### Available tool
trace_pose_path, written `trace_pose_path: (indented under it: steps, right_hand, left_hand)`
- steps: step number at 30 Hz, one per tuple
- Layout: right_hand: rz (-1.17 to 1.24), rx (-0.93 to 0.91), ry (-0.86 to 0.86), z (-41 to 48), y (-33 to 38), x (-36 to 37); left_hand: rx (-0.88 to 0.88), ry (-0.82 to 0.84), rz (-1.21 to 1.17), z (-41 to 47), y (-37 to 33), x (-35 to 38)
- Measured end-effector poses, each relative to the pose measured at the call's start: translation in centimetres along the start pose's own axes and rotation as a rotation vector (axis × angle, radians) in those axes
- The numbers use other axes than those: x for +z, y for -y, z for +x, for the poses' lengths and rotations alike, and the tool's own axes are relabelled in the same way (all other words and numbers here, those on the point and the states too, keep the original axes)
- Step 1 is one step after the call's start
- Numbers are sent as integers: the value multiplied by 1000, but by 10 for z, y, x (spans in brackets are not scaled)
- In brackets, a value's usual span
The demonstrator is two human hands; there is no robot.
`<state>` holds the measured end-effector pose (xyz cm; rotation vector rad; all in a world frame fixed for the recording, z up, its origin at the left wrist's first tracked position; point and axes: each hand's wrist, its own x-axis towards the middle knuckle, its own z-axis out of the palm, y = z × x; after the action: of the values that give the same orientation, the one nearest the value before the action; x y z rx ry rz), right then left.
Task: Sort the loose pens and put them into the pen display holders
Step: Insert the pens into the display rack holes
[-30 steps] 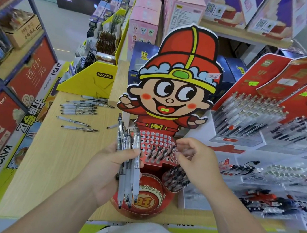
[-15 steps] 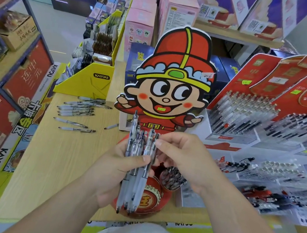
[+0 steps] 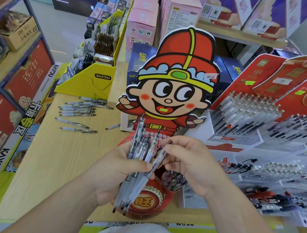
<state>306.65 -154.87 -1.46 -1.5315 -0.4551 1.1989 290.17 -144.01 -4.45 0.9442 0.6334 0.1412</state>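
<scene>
Hidden: the left hand [image 3: 117,171] covers the middle of the pen bundle [image 3: 137,164]; the exact pen count cannot be told.
Blurred: the pen racks [image 3: 263,117] at right smear; single pens are unreadable.
Left grip: fingers and thumb wrapped around the bundle, tips fanning above and below the fist.
Right grip: the right hand [image 3: 187,162] pinches one pen [image 3: 158,160] tilted beside the bundle.
Holder: the red cartoon holder [image 3: 172,91] stands directly behind both hands.
Loose pens: the loose pens [image 3: 78,110] lie on the wooden table [image 3: 49,152], well apart at left.

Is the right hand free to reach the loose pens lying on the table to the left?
Probably not directly: the right hand is pinching one pen from the bundle in the left hand, which lies between it and the loose pens.
</scene>
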Motion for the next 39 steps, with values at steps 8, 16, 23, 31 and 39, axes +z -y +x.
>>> trace_pose_path:
  steps: [8, 16, 23, 31, 39]
  right_hand:
    - [134, -206, -113, 1, 27, -32]
    - [-154, -443, -390, 17, 22, -48]
    - [-547, -391, -336, 29, -3, -36]
    - [-718, -428, -300, 32, -8, -35]
    - [-832, -496, -272, 34, -9, -32]
  left_hand:
    - [-40, -196, -205, 7, -2, -15]
    - [-23, -291, -225, 10, 0, -20]
    - [-15, -301, -227, 10, 2, -20]
    - [-17, -308, -241, 10, 2, -19]
    - [-4, -282, -243, 10, 5, -18]
